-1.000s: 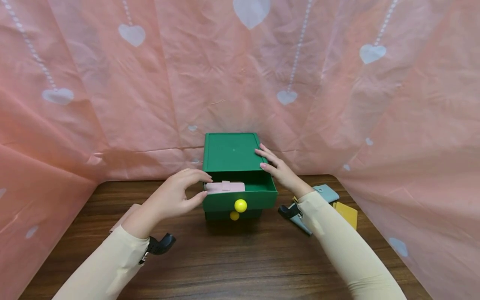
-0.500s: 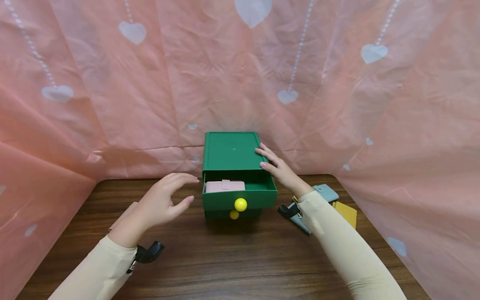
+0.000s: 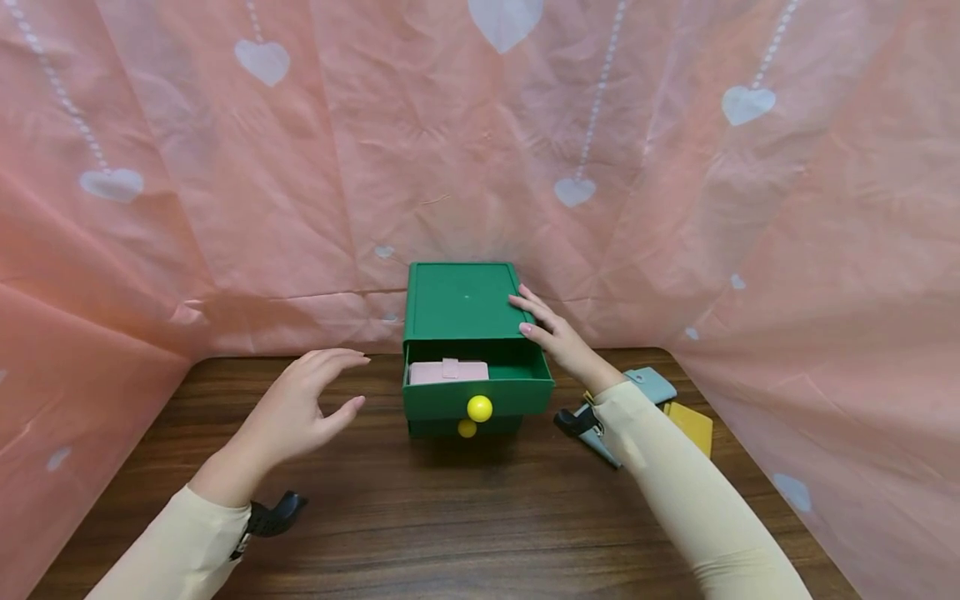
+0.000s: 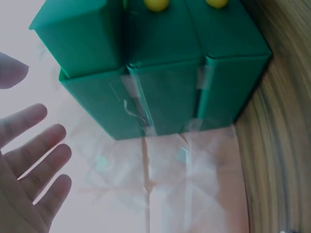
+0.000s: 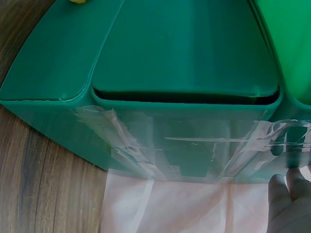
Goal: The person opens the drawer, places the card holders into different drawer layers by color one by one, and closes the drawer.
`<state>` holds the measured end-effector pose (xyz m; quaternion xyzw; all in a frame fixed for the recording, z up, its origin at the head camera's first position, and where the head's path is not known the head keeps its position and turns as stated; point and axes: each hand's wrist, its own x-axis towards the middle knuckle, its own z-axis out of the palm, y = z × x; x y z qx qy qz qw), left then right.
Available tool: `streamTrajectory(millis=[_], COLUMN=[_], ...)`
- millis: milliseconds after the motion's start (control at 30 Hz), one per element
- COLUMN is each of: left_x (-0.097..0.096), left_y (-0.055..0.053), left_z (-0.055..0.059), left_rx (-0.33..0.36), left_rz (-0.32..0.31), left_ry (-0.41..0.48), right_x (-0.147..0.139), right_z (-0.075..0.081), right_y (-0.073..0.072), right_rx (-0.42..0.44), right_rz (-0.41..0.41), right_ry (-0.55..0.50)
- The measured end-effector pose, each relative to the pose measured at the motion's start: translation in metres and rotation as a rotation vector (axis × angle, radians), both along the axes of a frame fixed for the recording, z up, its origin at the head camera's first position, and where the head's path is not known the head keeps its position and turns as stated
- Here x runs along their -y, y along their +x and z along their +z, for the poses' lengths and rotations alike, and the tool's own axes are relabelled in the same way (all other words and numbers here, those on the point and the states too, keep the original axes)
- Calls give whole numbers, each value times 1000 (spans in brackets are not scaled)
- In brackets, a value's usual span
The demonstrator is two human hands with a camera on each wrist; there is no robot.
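Note:
A green drawer cabinet [image 3: 465,300] stands at the back of the table, its top drawer [image 3: 442,405] pulled out by a yellow knob's [image 3: 480,408] side. Inside the drawer's left part lies a pink wallet [image 3: 431,373] with a strap. My left hand [image 3: 288,412] hovers left of the drawer, apart from it, fingers spread and holding nothing; the left wrist view shows its loose fingers [image 4: 41,150] beside the cabinet. My right hand [image 3: 562,342] rests on the cabinet's right top edge, fingers extended. In the right wrist view its fingertips [image 5: 281,187] sit near the taped side.
On the right of the wooden table [image 3: 450,525] lie a light blue wallet [image 3: 652,384] and a yellow one [image 3: 692,427]. Another blue item [image 3: 600,446] is partly hidden by the right wrist. A pink heart-patterned cloth [image 3: 450,167] surrounds the table.
My left hand has drawn away leftward from the pink wallet in the drawer. The right hand has stayed on the cabinet. The drawer and wallet look unmoved.

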<state>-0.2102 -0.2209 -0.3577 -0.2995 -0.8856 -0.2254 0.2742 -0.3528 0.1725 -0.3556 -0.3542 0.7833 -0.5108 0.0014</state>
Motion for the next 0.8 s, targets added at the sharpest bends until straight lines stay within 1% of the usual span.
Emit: streamTrajectory(millis=[200,300,400,567,800], left_x=[11,17,23,30,40], left_y=[3,5,6,5,3], left_z=[-10,-17,-23,-31,-42], left_rx=[3,5,24,60,91], left_rz=[87,141,196,269,349], left_ry=[-10,-19,-31,-39,-22], right_x=[1,0,-1,-5,-8], right_z=[-1,-2,-3,-2,-2], right_y=[0,1,2,2,4], right_rx=[-4,-6,-7,-13,-12], right_rz=[-3,-7,-11,-22,-30], right_ry=[7,14,17,22,23])
